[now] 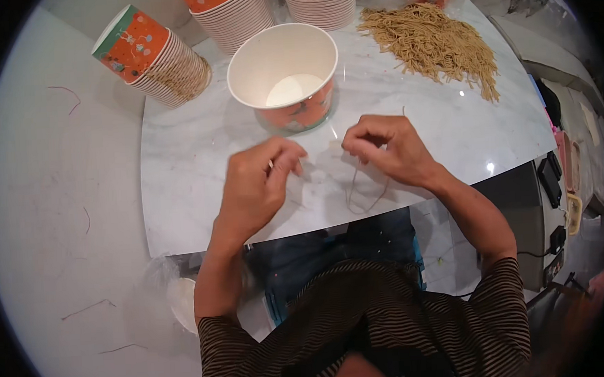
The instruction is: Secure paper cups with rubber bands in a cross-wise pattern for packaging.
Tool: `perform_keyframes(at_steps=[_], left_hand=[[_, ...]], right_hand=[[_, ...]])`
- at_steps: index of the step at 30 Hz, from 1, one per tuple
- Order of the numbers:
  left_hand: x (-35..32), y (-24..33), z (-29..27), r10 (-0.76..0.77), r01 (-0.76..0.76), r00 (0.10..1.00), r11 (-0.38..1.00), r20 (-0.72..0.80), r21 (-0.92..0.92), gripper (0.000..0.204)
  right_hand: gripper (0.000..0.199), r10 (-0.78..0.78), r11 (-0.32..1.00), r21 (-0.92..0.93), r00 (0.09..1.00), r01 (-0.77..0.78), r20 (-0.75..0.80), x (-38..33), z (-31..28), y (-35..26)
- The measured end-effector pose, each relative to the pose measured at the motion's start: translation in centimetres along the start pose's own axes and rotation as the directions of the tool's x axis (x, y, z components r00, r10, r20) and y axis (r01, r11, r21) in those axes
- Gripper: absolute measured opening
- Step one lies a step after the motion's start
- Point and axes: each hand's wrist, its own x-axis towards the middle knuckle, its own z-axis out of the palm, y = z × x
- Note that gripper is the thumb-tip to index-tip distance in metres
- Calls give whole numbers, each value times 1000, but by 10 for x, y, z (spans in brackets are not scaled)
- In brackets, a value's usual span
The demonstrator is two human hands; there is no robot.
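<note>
The thin pale strand point(352, 189) is at the centre of the frame, dropping in a narrow, slightly slanted loop from the pinched fingers of the right hand point(392, 149) toward the surface's near edge. That hand is plainly the nearer one: it grips the strand between thumb and fingers, and a short stretch (perhaps its free end) pokes up just above the knuckles. The left hand point(255, 181) lies to the left of the loop, apart from it, with thumb and fingertips curled toward each other; blur there means I cannot tell whether they pinch anything. The loop's long axis runs roughly up and down the frame, so it sits below the right fingertips and to the right of the left ones. A wide paper bowl point(298, 113), white inside and orange outside, stands upright just above the gap between the hands, touched by neither. A heap of tan strands point(434, 45) lies on the marbled surface point(442, 130) at the upper right, beyond the right hand, while stacked bowls point(155, 56) lean at the upper left.
</note>
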Motion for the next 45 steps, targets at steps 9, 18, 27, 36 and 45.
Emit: perform_keyframes(at_steps=[9,18,27,36,45], left_hand=[[64,-18,3,549,-357,824,696,-141,623,35],[75,-25,22,436,-250,868,796,-236,551,43],[78,-31,24,391,-246,886,853,-250,461,47],[72,-20,31,368,-224,899,854,-240,469,46],[70,-11,35,351,-188,909,826,-224,531,46]], right_hand=[[14,-40,986,162,999,39,4,38,-4,-9],[12,-177,956,213,976,201,-127,69,-5,19],[14,12,946,322,991,33,-137,58,-7,17],[17,54,938,346,984,9,-170,54,-3,10],[15,76,957,288,981,-22,-177,54,-4,11]])
